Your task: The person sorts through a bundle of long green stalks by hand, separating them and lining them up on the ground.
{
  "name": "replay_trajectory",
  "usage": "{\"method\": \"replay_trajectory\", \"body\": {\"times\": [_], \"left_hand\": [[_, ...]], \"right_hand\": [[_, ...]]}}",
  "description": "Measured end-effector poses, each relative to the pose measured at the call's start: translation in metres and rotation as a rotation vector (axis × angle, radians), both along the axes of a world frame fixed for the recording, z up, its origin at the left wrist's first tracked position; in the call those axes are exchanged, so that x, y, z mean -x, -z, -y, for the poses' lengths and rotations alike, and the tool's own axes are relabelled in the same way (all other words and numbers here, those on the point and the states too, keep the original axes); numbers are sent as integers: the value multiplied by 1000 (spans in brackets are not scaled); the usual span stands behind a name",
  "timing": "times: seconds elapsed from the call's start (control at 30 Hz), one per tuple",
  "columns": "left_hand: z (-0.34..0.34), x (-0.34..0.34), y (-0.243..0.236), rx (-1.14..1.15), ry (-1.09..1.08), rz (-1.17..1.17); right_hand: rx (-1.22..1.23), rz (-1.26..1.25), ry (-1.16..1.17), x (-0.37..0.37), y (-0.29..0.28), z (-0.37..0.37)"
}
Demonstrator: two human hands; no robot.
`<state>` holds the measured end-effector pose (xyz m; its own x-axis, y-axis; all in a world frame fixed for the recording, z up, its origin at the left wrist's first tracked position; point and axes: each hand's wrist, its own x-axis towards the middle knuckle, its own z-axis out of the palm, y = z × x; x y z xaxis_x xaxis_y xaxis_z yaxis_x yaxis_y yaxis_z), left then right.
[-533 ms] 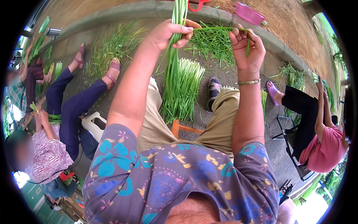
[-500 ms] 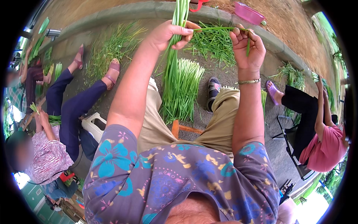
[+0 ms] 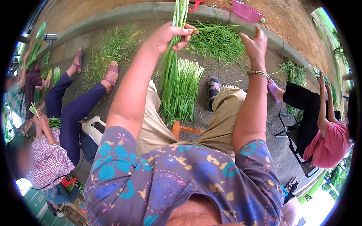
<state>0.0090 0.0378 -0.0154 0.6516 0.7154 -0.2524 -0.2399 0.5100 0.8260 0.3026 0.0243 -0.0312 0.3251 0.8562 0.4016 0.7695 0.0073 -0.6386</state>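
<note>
My left hand (image 3: 174,37) is closed around a bunch of garlic chives (image 3: 171,67), long green leaves with pale stalks, pale ends pointing up and leaves hanging down. From its fingertips a single green leaf (image 3: 217,28) sticks out to the right. Off to the right, my right hand (image 3: 255,45) is open, thumb and fingers apart, with nothing seen in it. Below the held bunch, a pile of chives (image 3: 184,90) lies between my legs, pale ends together. Loose trimmed leaves (image 3: 217,43) lie scattered on the ground beyond.
A concrete curb (image 3: 143,13) crosses the far side, with a pink basin (image 3: 247,11) and a red handle-like thing (image 3: 196,4) by it. A small wooden stool (image 3: 177,130) is between my knees. People sit at left and right, a white plastic stool (image 3: 94,128) at left.
My right hand has let go of the leaf strand and opened, moving slightly outward. My left hand still holds the bunch in nearly the same place.
</note>
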Motion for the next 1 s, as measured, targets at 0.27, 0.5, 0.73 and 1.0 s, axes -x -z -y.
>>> {"method": "replay_trajectory", "body": {"times": [0.27, 0.5, 0.73, 1.0], "left_hand": [[1, -8, 8, 59, 17, 204], [2, -5, 4, 46, -49, 324], [1, -7, 5, -25, 0, 439], [3, -14, 8, 56, -94, 401]], "right_hand": [[359, -941, -758, 89, -26, 26], [10, -690, -763, 113, -28, 34], [-76, -437, -655, 114, -37, 41], [-60, -718, -556, 110, -30, 40]]}}
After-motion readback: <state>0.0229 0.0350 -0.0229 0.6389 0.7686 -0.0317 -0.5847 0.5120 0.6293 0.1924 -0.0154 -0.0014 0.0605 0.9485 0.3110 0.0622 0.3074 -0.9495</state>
